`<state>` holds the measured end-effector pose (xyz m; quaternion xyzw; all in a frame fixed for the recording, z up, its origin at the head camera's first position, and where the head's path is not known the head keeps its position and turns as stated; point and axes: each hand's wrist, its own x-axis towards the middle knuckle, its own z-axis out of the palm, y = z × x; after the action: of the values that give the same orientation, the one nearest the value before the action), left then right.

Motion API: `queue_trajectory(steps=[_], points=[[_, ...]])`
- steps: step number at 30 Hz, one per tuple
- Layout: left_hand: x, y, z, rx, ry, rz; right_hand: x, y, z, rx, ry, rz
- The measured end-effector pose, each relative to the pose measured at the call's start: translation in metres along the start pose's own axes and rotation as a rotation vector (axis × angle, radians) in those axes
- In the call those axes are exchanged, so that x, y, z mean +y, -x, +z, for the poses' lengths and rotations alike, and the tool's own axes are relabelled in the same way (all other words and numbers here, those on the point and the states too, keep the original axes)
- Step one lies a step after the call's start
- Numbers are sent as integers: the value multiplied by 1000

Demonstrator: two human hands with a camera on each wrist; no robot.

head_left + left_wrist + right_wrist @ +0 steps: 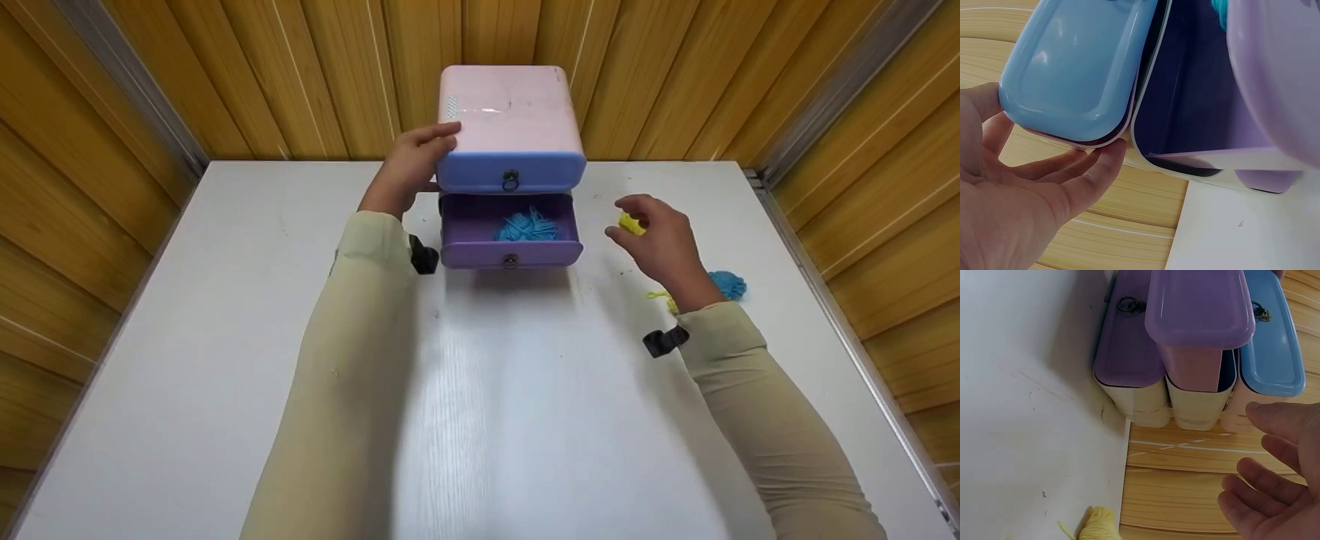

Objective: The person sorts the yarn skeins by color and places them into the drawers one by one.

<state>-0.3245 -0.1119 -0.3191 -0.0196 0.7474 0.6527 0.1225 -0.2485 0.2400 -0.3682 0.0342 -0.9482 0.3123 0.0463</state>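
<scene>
A small drawer cabinet (510,109) with a pink top stands at the back of the table. Its blue top drawer (480,174) is closed. The purple middle drawer (469,255) is pulled out, with a bundle of blue yarn (529,225) inside. My left hand (411,165) rests on the cabinet's left side, fingertips touching it beside the blue drawer. Right of the cabinet, my right hand (661,238) hovers with loosely bent fingers and holds nothing. A yellow yarn bundle (1099,526) lies on the table, partly hidden behind that hand in the head view.
Another blue yarn bundle (727,285) and some yellow yarn (670,301) lie near the right wrist, partly covered by it. The right wrist view shows a lower purple drawer (1129,343), closed. Wood-patterned walls (345,75) enclose the white table (495,420) at the back and sides.
</scene>
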Motion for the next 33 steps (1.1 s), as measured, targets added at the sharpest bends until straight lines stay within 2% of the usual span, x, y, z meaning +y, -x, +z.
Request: queue_trajectory(steps=[8, 18, 27, 33], points=[[-1, 0, 0, -6, -11, 18, 12, 2, -1, 18, 5, -4], [-2, 0, 0, 2, -8, 15, 20, 2, -5, -17, 15, 79], [-1, 0, 1, -6, 17, 26, 38, 4, -9, -26, 25, 115], [-1, 2, 1, -10, 20, 33, 50, 4, -10, -9, 34, 109]])
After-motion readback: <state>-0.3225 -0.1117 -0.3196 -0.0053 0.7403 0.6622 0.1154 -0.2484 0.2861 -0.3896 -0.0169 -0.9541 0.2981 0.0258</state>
